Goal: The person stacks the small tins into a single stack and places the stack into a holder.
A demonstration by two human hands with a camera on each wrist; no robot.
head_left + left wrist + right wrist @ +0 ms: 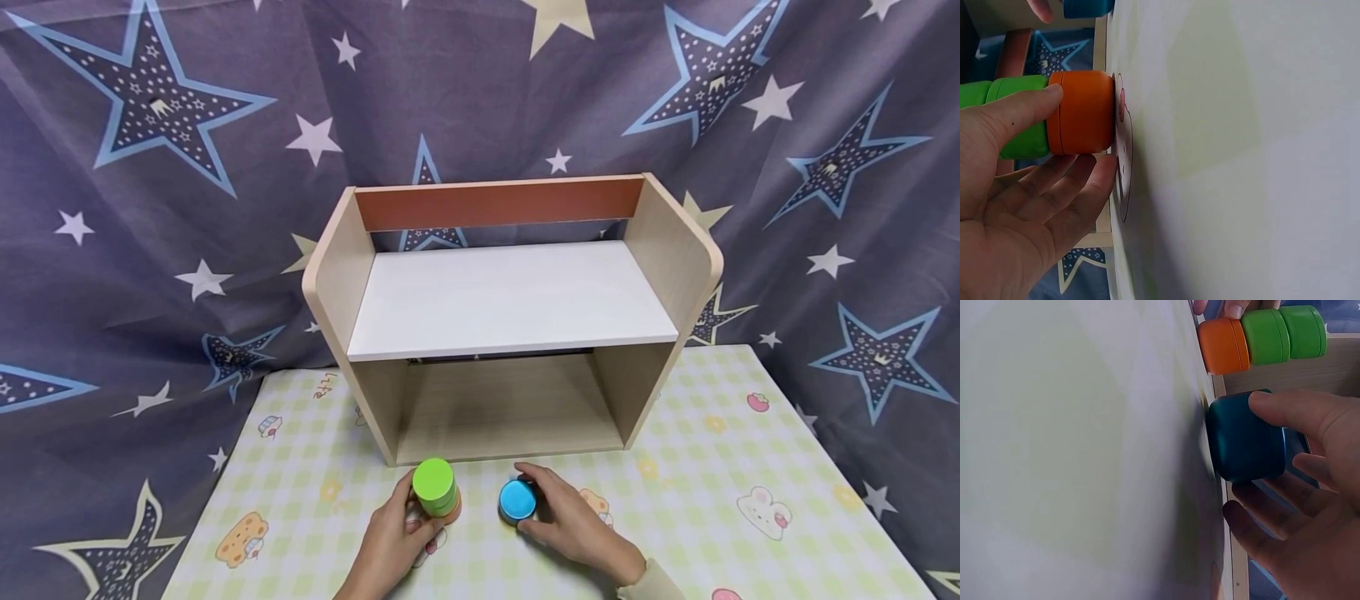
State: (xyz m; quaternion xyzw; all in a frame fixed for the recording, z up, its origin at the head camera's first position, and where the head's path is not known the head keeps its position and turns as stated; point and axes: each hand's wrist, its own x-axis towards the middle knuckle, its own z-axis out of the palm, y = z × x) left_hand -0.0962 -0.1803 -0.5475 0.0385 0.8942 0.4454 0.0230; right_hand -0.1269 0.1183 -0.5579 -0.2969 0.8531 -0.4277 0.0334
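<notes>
Three small round jars stand in a stack on the table: an orange jar (pixel 1085 115) at the bottom and two green jars (pixel 434 481) above it. My left hand (pixel 392 533) holds this stack from the left. Its thumb (pixel 1029 111) lies near the seam between the orange jar and the lower green one, with the other fingers on the opposite side. To the right, my right hand (pixel 573 518) holds a blue jar (pixel 517 501) between thumb and fingers. In the right wrist view the blue jar (pixel 1244 437) is at or very near the tabletop, apart from the stack.
Behind the hands stands a two-level wooden shelf unit (pixel 667 375) with a white upper board (pixel 510 300) and a reddish back rail (pixel 498 204). A checked cloth (pixel 720 467) with cartoon prints covers the table. A dark star-patterned curtain (pixel 262 50) hangs behind.
</notes>
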